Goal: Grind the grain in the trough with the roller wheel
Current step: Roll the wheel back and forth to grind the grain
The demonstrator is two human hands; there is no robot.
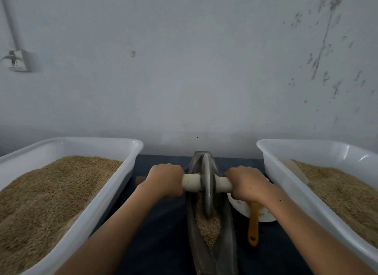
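Observation:
A long, narrow metal trough lies lengthwise on the dark table between my arms. Brown grain fills its near half. A grey metal roller wheel stands upright in the trough's far half, its lower edge in the grain. A pale axle handle runs through the wheel. My left hand grips the left end of the handle. My right hand grips the right end.
A white plastic tub heaped with grain stands at the left, another white tub with grain at the right. A white bowl with a yellow-handled utensil sits right of the trough. A grey wall rises right behind the table.

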